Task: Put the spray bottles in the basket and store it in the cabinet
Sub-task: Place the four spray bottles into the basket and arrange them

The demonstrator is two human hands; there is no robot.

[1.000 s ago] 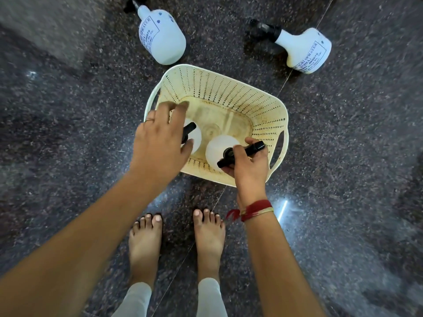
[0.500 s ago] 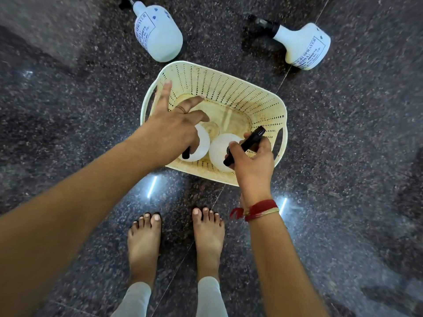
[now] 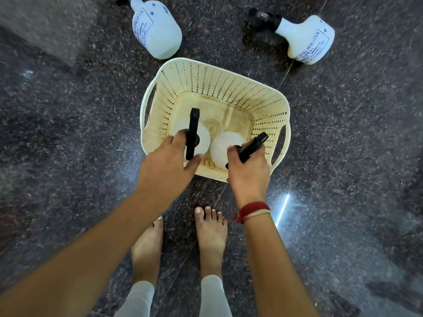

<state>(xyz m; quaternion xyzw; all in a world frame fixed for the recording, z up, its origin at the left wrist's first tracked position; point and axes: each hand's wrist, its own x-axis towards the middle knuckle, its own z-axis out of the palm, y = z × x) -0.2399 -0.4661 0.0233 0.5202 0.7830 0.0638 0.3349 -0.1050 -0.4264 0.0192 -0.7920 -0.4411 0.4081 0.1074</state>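
Looking straight down at a dark speckled stone floor [image 3: 68, 133], person standing barefoot, cream perforated basket [image 3: 219, 78] just ahead of the toes.

Left to right:
- Left hand [image 3: 167, 170] at the near-left rim of the basket. Fingers [image 3: 180, 139] curl toward the black trigger head [image 3: 191, 133] of the left bottle in basket [image 3: 202, 138], thumb spread out under it. Touching the head, but whether it's actually clamped I can't tell from this angle.
- That bottle stands upright in the near-left part of the basket, white shoulder seen from above, nozzle pointing away from the person.
- Loose bottle one [image 3: 158, 30] lies on its side on the floor just beyond the basket's far-left rim, label up, black head toward the top edge of frame.
- Right bottle in basket [image 3: 223, 147] stands upright beside the first one, the two near or touching.
- Right hand [image 3: 248, 172] is over the near-right rim, fingers closed around that bottle's black sprayer head [image 3: 251, 147], nozzle angled toward the basket's right handle slot. Red and pale thread band [image 3: 251, 210] on that wrist.
- Loose bottle two [image 3: 306, 40] lies on its side past the far-right corner, apart from the basket, head pointing left.

Two in, two still out on the floor. No cabinet in view.
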